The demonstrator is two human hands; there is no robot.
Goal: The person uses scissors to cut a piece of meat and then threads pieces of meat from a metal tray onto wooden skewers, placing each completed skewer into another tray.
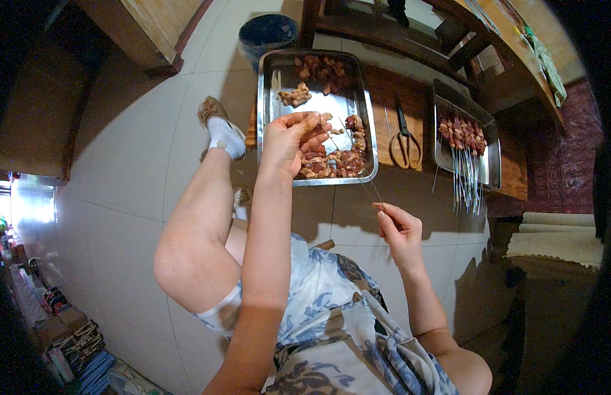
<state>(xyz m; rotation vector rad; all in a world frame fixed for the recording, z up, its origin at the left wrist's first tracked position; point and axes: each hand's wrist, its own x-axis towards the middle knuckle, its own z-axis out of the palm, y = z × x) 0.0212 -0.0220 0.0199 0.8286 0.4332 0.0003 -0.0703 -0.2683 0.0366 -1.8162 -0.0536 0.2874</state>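
Note:
My left hand point(296, 140) is over a metal tray point(315, 181), its thumb and fingertips closed on a small piece of meat point(326, 117) near the tip of a thin metal skewer point(343, 155). The ends of thin skewers point(376, 192) are pinched in my right hand point(399, 228), just outside the tray's near right edge. How many skewers it holds I cannot tell. Dark red meat chunks point(322, 71) lie at the tray's far end, with a paler clump point(294, 95) below them. More meat point(330, 165) lies along the near and right sides.
Scissors point(406, 148) lie on the wooden board point(382, 128) right of the tray. Beyond them, a second metal tray point(493, 163) holds several loaded skewers point(462, 136), handles over its edge. A dark bin point(268, 30) stands behind the first tray. A wooden bench frame point(384, 37) crosses the back.

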